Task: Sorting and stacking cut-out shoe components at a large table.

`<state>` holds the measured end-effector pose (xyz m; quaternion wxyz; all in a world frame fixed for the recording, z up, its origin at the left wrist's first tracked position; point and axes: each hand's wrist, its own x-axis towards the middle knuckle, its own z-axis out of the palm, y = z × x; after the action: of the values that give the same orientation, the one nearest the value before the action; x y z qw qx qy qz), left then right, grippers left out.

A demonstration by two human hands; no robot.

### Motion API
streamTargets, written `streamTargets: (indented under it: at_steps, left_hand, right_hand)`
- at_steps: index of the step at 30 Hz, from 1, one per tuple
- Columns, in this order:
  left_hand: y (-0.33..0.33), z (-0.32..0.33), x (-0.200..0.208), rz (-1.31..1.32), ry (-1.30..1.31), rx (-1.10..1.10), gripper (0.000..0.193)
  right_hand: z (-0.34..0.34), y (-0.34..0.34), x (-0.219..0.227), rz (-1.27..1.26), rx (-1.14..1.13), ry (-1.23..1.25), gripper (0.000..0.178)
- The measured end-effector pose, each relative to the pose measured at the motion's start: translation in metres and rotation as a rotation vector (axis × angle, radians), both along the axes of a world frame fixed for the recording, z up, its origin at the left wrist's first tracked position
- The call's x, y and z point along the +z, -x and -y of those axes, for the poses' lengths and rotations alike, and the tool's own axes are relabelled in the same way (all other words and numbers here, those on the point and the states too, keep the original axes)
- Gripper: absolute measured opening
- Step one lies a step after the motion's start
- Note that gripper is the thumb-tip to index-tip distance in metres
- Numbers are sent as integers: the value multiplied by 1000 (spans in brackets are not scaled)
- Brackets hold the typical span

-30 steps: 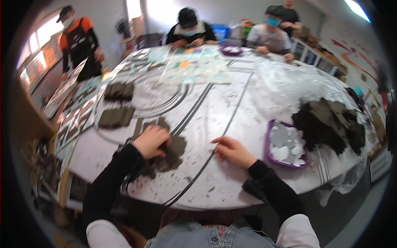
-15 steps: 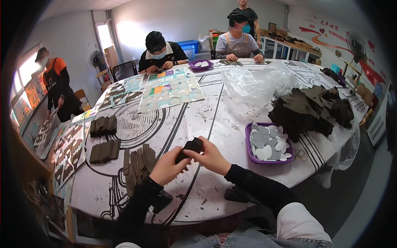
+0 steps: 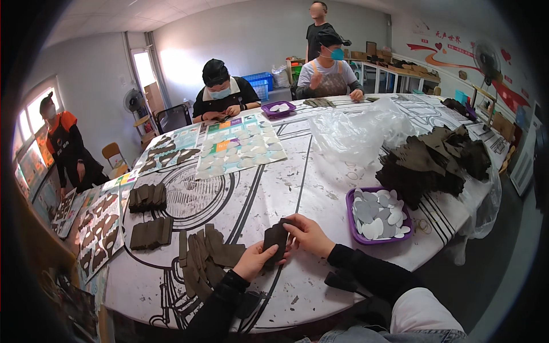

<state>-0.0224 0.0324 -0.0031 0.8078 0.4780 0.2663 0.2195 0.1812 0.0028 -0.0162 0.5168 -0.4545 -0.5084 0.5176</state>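
Observation:
Above the near middle of the table, both hands hold a dark brown flat piece (image 3: 273, 243), perhaps a small stack; its material I cannot tell. My left hand (image 3: 255, 262) grips its lower left side with the thumb on top. My right hand (image 3: 310, 235) pinches the upper right corner between thumb and fingers. Beside my left hand lies a loose pile of dark brown strips (image 3: 197, 260). Farther left are two neater stacks of similar pieces, a far stack (image 3: 147, 198) and a near stack (image 3: 151, 233).
At right stands a purple basket (image 3: 351, 226) of white and grey ovals. Behind it are a heap of dark cut sheets (image 3: 437, 163) and a see-through plastic bag (image 3: 354, 134). Printed sheets (image 3: 243, 146) lie farther off. Two co-workers sit across the table; two other people stand beyond.
The view has shifted, so the table sits lower. The held piece is turned to show its broad face, and my right hand has moved to its upper corner. A seated co-worker has raised one hand.

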Motion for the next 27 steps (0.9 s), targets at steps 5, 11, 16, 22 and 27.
streamTargets:
  at_steps: [5, 11, 16, 22, 27]
  left_hand:
    - [3, -7, -6, -11, -84, 81, 33]
    - [4, -7, -9, 64, -75, 156, 31]
    - [0, -4, -12, 109, -156, 327, 28]
    - [4, -4, -8, 107, -230, 476, 32]
    - [0, -11, 11, 366, -85, 462, 36]
  right_hand:
    - [2, 1, 10, 78, -179, -191, 23]
    - [-2, 0, 8, -48, -166, -138, 24]
    - [2, -2, 6, -206, -207, -161, 29]
    - [4, -11, 16, 216, 108, -14, 20]
    - [-1, -12, 42, -493, -29, 57, 21]
